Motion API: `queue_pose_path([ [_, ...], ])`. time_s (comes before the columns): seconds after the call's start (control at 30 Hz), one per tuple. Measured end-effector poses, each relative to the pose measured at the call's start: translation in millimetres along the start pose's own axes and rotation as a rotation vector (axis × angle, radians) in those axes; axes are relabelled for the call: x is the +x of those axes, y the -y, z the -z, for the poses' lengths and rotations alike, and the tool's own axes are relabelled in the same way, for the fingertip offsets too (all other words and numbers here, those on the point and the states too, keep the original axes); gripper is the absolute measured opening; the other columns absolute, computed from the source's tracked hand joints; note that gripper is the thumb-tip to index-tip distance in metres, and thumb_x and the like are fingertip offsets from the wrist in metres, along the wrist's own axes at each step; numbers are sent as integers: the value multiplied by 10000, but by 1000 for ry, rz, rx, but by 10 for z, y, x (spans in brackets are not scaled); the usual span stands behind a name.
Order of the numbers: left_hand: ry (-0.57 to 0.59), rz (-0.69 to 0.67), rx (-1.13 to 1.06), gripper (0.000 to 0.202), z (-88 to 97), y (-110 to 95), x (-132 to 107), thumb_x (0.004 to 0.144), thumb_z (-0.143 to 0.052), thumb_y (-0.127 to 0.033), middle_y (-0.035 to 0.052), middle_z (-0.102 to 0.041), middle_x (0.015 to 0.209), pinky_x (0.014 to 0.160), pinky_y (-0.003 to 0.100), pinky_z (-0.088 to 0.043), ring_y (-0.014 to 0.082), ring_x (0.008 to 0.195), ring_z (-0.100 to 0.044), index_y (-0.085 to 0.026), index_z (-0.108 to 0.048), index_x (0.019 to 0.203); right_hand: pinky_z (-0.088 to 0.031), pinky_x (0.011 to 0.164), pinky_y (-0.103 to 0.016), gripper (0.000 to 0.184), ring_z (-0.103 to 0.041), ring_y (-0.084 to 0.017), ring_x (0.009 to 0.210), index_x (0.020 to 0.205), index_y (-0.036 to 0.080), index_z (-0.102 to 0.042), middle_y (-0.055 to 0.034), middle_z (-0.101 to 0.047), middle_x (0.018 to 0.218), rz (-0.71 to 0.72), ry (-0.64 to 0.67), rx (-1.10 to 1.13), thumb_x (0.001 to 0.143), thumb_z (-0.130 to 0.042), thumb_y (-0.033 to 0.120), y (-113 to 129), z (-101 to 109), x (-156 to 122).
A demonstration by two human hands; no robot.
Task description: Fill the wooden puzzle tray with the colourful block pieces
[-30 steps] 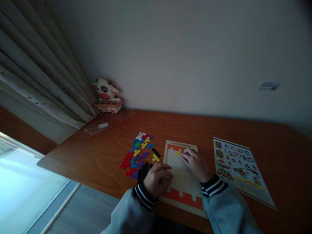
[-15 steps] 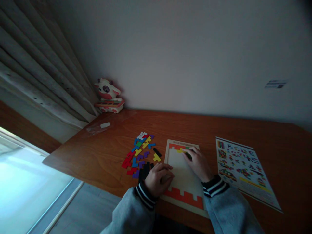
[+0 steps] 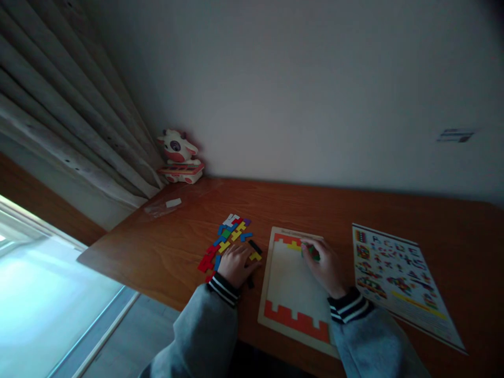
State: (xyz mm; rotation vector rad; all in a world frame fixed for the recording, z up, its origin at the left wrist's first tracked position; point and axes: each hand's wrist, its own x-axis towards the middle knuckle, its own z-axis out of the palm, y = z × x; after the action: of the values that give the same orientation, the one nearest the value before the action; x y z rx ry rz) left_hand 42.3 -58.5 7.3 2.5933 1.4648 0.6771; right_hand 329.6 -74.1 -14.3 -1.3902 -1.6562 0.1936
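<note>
A wooden puzzle board (image 3: 264,294) lies in front of me with orange pieces (image 3: 295,320) along its near end and more at its far end. Beside the far orange ones sits a yellow piece (image 3: 293,245). My right hand (image 3: 326,265) rests over the board's far right part, its thumb and fingers curled round a green puzzle piece (image 3: 314,253), partly hidden. Left of the board, my left hand (image 3: 236,266) lies palm down with fingers spread over the loose puzzle pieces (image 3: 224,247), covering several. Its thumb points toward the board, below a yellow piece (image 3: 255,256).
A printed pattern sheet (image 3: 405,289) lies right of the board. At the table's back left stand a cow toy (image 3: 181,157) and a clear plastic bag (image 3: 159,209). A curtain (image 3: 79,115) hangs on the left, and the wall (image 3: 315,94) rises behind the table (image 3: 157,257).
My left hand has moved left from the board's edge onto the loose pieces, its fingers now spread. The right hand stays at the board's far right, and the yellow piece there shows more fully.
</note>
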Motion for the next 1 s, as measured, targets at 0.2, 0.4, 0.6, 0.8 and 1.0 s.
queue_pose_path([
  [0.2,3,-116,22,180,-23,-28,34,850,-634,-282,89,-729,934,818,374,-570,251,891,-687,-177,-688,986,-532,719,-345,254,-624,-193,793,1035,201,-639,-93,-662,989,-26,-63,25,950,-486,385,17,60,5],
  [0.4,-102,-263,19,219,0,-8,63,871,-510,-141,77,-729,879,799,333,-577,202,822,-691,-175,-706,962,-529,705,-343,265,-623,-198,779,985,203,-642,-87,-666,919,-47,-114,20,946,-487,414,14,134,38],
  [0.6,-136,-234,-222,188,58,-246,307,894,-566,-196,70,-719,947,791,300,-570,184,851,-678,-214,-743,954,-528,692,-345,274,-621,-198,761,970,204,-649,-91,-669,917,-65,-129,13,946,-476,416,66,184,73],
  [0.8,39,-232,-357,215,-191,-339,599,828,-552,-83,33,-744,946,785,251,-565,143,798,-701,-195,-703,932,-522,699,-347,267,-618,-200,767,965,205,-647,-88,-666,905,-60,-128,2,949,-467,402,52,205,73],
  [1.0,106,-385,-312,360,-276,-264,595,688,-567,-56,50,-739,1029,904,348,-531,209,975,-685,-190,-693,998,-511,689,-328,261,-600,-187,754,1019,197,-638,-82,-656,907,-55,-116,-2,952,-465,381,-7,212,73],
])
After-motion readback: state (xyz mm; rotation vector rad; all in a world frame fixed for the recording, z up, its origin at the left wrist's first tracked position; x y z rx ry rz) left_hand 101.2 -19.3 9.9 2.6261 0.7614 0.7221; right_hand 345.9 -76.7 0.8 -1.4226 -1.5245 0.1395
